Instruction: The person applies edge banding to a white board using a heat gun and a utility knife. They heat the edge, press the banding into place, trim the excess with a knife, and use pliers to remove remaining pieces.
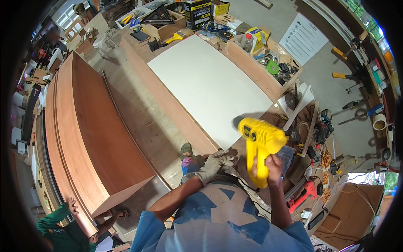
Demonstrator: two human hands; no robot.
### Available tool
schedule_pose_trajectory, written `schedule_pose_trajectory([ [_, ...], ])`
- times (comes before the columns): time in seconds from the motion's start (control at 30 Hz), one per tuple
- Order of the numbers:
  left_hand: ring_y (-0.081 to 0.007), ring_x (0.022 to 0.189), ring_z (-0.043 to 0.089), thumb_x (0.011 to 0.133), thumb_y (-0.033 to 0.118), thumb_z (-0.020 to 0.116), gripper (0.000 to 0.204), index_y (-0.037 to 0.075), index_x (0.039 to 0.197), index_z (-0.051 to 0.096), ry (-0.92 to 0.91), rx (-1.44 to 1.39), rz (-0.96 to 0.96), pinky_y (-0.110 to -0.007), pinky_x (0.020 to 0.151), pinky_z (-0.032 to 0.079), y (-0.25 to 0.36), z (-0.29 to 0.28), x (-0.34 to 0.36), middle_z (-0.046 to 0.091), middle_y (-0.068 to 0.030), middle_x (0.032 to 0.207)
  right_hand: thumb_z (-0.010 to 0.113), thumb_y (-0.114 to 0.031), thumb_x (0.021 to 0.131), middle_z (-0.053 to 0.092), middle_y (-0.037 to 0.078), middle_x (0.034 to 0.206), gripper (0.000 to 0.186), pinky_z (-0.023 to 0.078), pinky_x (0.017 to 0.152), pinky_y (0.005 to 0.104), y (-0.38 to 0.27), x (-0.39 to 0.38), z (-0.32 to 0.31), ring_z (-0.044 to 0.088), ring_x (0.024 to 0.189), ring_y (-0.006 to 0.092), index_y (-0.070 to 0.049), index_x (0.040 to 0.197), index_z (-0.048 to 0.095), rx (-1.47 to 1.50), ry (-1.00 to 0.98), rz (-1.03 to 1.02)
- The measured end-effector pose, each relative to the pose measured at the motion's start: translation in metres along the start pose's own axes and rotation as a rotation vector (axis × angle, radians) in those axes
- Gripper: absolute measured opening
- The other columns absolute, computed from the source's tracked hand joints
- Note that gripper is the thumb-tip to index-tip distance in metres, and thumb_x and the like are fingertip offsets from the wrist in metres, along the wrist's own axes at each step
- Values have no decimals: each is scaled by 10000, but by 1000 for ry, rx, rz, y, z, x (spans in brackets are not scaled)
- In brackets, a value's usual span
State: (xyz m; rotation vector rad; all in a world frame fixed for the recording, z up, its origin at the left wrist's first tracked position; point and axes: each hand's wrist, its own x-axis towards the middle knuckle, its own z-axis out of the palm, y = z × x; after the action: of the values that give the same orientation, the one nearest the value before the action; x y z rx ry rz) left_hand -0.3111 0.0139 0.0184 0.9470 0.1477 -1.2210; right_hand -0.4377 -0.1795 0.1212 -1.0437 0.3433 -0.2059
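From where I watch, the dark nozzle [239,122] of the yellow heat gun [265,137] is blurred, and its handle hides part of the right hand [273,169]. I can't tell whether the gloved left hand [213,166] grips the white panel [210,86] or only sits beside its corner. The dark rim cuts off the green-sleeved co-worker [53,221] at lower left.

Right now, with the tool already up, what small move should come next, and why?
Probably ease the yellow gun-shaped tool toward the white sheet's near corner, stopping short of the gloved left hand: the right hand grips its handle, its nozzle shows against the sheet's right side, and the left fingers are by that corner.
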Motion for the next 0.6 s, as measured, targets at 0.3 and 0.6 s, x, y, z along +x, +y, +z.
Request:
schedule_pose_trajectory([
  [0.3,-237,1033,676,1002,41,524,368,-12,1365,496,-13,-75,18,-339,908,562,-3,-6,5,657,-138,1223,524,-451,1008,633,157,919,517,522,569,353,18,22,29,633,647,242,13,1237,528,217,-86,-8],
  [0.6,-215,898,685,984,143,622,439,-4,1373,485,91,94,-48,-353,764,593,14,9,-6,657,-125,1152,561,-225,920,628,115,1026,402,529,727,301,-43,-45,-12,624,837,161,33,1229,545,-97,161,-77],
])
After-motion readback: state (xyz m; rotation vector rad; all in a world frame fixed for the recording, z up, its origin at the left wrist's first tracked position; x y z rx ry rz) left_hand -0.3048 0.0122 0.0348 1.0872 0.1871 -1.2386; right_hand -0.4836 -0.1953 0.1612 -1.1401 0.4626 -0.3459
